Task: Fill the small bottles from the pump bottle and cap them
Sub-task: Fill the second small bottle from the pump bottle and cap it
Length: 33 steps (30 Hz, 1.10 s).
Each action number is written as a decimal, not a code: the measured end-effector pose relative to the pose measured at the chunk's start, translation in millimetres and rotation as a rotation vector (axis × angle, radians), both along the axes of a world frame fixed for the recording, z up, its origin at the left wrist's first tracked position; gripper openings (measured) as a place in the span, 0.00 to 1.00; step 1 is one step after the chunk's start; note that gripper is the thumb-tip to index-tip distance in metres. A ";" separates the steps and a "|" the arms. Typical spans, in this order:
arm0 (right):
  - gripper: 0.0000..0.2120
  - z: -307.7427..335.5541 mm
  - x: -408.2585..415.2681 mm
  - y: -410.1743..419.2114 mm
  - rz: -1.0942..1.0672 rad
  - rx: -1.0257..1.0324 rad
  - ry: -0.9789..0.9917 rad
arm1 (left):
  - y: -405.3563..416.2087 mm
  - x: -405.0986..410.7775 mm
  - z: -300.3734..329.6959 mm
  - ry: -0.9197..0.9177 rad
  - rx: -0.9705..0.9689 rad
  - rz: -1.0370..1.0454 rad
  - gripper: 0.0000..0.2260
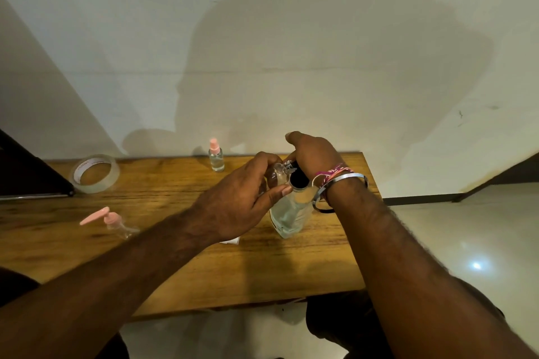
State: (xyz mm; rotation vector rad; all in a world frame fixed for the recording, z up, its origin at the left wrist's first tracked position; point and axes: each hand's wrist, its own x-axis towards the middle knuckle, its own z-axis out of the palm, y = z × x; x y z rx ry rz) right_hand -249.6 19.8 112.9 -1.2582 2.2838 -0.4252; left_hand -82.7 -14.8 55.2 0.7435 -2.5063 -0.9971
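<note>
A large clear pump bottle [287,217] with a black collar stands at the table's middle right. My right hand [313,154] curls over its pump head from behind, hiding the top. My left hand [242,198] holds a small clear bottle [277,176] tilted against the pump, its silver neck pointing toward the right hand. Another small bottle with a pink spray cap [216,156] stands upright at the back edge, holding clear liquid. An empty-looking small bottle with a pink pump [112,221] lies on its side at the left.
A roll of clear tape [95,173] lies at the back left of the wooden table [204,271]. A white scrap [231,240] peeks out under my left wrist. The wall runs along the table's far edge; pale floor lies to the right.
</note>
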 end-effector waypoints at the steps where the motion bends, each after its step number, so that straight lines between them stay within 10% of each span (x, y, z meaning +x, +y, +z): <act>1: 0.19 3.7 0.6 -0.6 -0.062 -0.006 -0.097 | 0.3 -0.3 0.8 0.016 -0.009 0.010 0.23; 6: 0.20 15.2 -3.3 0.2 -0.369 -0.052 -0.647 | 1.5 -3.3 3.6 0.058 -0.018 0.049 0.25; 18: 0.24 4.6 0.9 0.5 -0.373 -0.104 -0.642 | 1.7 -4.2 1.9 0.071 -0.018 0.041 0.22; 33: 0.24 -0.5 -0.2 -1.2 0.173 0.123 0.230 | 0.4 -5.1 -5.6 0.037 -0.002 0.038 0.22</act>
